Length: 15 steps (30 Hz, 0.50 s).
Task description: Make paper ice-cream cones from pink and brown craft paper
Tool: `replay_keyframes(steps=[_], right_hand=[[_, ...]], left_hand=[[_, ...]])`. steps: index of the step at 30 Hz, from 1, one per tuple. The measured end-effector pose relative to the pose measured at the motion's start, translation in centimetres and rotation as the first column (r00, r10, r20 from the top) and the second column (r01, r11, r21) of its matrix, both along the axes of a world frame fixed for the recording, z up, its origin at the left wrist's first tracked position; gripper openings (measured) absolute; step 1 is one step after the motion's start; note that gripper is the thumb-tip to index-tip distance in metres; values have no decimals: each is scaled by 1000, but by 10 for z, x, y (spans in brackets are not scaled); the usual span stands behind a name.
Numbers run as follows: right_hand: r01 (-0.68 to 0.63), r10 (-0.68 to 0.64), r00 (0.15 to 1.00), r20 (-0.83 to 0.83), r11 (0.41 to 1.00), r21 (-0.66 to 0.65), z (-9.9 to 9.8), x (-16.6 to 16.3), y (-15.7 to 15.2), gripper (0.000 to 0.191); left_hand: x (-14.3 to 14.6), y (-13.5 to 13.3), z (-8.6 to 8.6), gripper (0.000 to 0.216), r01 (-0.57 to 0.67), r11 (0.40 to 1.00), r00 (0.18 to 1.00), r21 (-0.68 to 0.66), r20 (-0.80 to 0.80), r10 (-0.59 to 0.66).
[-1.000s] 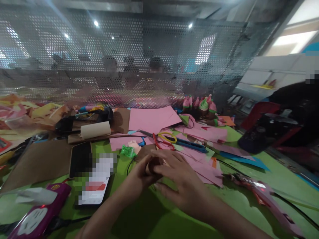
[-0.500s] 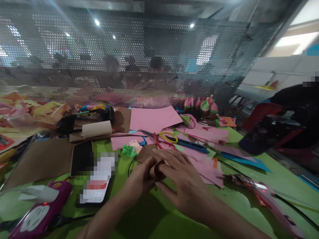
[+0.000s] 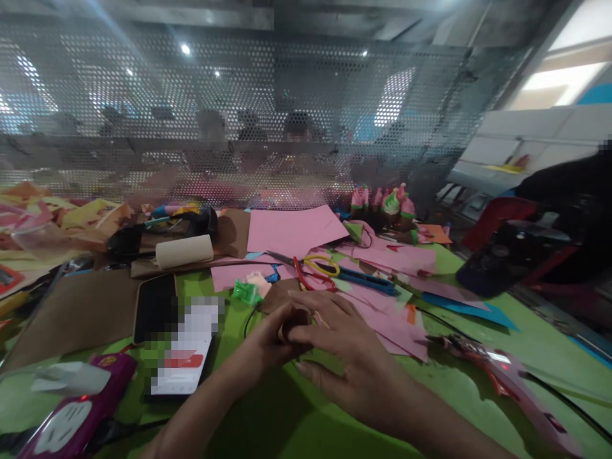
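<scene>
Between my two hands is a small rolled piece of brown paper [image 3: 300,317], its round opening facing up toward me. My left hand [image 3: 268,335] is closed around its left side. My right hand [image 3: 342,341] curves over it from the right, with fingers pressed on the roll and a fingertip at its opening. Much of the roll is hidden by the fingers. Just beyond my hands lie scissors [image 3: 315,264] with red and yellow handles, a blue cutter [image 3: 366,279], a flat brown paper piece [image 3: 277,296] and a crumpled green wrapper [image 3: 246,292].
A pink glue gun [image 3: 507,370] lies on the right, its cord trailing. On the left are two phones, the dark one [image 3: 155,309] behind the lit one [image 3: 184,357], and a purple power strip [image 3: 81,408]. Pink sheets [image 3: 294,229], a cardboard tube [image 3: 185,252] and small paper cupcakes [image 3: 391,203] stand farther back.
My hands have turned the brown paper roll slightly, so its opening shows more toward me. My right fingers have shifted a little left over it. The view has moved slightly.
</scene>
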State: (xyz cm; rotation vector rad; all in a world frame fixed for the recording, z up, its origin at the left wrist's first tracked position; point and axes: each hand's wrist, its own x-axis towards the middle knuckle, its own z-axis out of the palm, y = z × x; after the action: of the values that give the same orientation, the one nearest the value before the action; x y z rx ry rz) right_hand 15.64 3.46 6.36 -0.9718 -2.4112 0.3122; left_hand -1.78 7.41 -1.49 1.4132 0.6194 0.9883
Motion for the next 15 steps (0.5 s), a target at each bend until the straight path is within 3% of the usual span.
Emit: replay_keyframes(steps=[3,9,15], right_hand=[[33,-34,998,45,999,32,-3,0,-1,31],[75,-77,994,78,997,38,-8,-2,0,4],[20,-16,997,-82,999,48,5,-1,1,21]], left_hand=[[4,-6,7,37,-14,999,1000,-37,27,15],[12,-15,14,50,11,985,989,-170,150,15],[8,-2,2,30,-70,996,993,-64,94,76]])
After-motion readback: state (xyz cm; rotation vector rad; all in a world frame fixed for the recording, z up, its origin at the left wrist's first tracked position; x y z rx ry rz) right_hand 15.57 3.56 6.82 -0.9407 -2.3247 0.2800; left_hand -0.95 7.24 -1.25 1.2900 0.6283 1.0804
